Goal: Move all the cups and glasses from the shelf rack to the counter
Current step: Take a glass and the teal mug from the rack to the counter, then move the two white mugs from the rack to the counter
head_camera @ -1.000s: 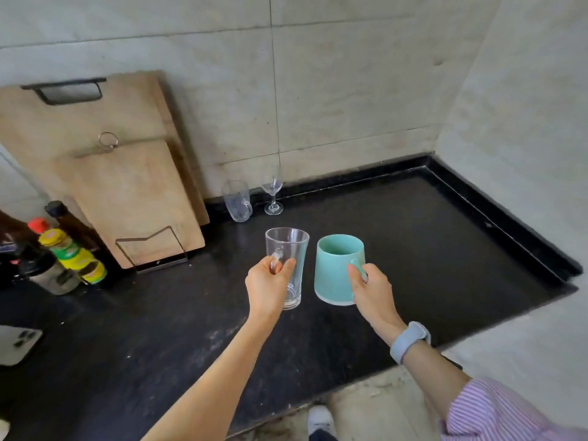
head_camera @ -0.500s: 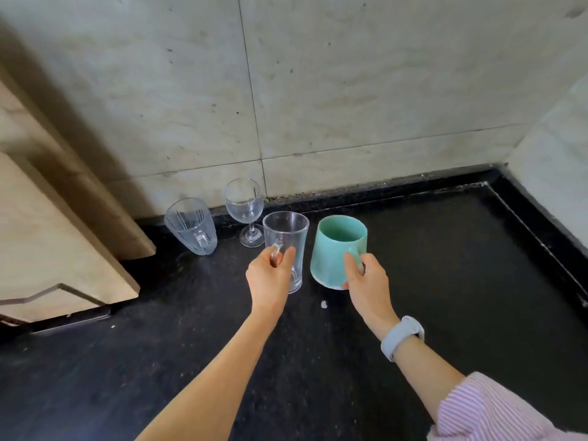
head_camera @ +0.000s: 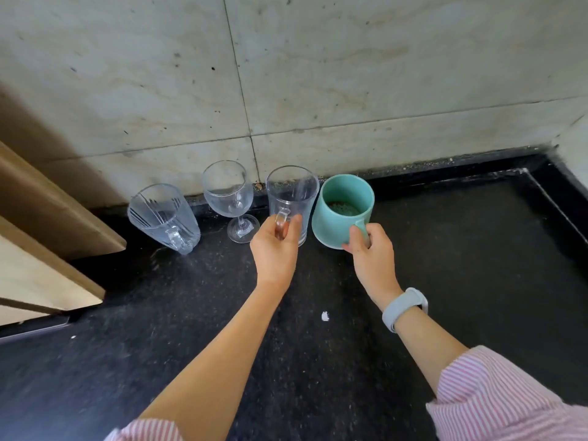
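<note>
Black speckled stone forms the tabletop, and four drinking vessels stand in a row along its back edge against the pale tiled wall. The left hand has its fingers clamped on the handle of a clear glass mug, which stands upright just right of a wine glass. The right hand has its fingers closed on the handle of a teal mug, which tilts slightly toward the glass mug and sits just beside it; whether its base is fully down on the stone is unclear. Furthest left, a ribbed glass mug leans in the wide-angle view, near wooden cutting boards. A pale blue wristband circles the right wrist, above a pink striped sleeve. A small white speck lies on the stone between the forearms.
</note>
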A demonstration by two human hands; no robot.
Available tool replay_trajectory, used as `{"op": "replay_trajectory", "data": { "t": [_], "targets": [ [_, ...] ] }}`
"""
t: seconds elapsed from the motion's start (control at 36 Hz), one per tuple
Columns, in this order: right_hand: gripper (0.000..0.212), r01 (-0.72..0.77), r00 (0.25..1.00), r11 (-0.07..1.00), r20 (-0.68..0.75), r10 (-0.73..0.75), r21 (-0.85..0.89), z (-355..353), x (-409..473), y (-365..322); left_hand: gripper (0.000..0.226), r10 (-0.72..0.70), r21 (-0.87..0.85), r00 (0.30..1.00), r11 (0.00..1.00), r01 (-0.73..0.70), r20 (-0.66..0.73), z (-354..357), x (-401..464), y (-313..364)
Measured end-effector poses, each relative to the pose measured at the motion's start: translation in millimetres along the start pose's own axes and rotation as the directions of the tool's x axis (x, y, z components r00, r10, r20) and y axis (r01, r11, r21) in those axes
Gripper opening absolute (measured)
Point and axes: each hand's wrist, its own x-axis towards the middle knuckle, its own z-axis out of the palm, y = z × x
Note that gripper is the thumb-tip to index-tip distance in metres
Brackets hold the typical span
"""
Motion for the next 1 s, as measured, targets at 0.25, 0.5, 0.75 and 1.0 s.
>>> {"op": "replay_trajectory", "data": {
  "t": [0.25, 0.5, 0.75, 1.0],
  "targets": [
    [0.022, 0.033, 0.998, 0.990, -0.041, -0.039, -0.137, -2.9, 5.0, -4.7, 0.029, -0.038, 0.066, 0.998, 0.997, 0.034, 0.052, -0.2, 5.9, -5.6],
    [0.027, -0.015, 0.997, 0.968, -0.082, -0.006, -0.250, -0.7, 0.7, -10.4, 0.017, -0.024, 0.268, 0.973, 0.963, -0.040, 0.231, -0.9, 1.0, -11.6],
    [0.046, 0.029, 0.997, 0.918, 0.083, 0.005, -0.396, -11.3, -24.8, -30.9, 0.051, -0.089, 0.435, 0.970, 0.900, -0.018, 0.225, -34.3, -15.3, -1.7],
    [0.034, 0.417, 0.908, 0.658, 0.316, -0.274, -0.628, 16.0, -83.6, -95.8, 0.048, -0.083, 0.703, 0.969, 0.703, -0.108, 0.232, -155.9, -49.0, 42.2]
  ]
}}
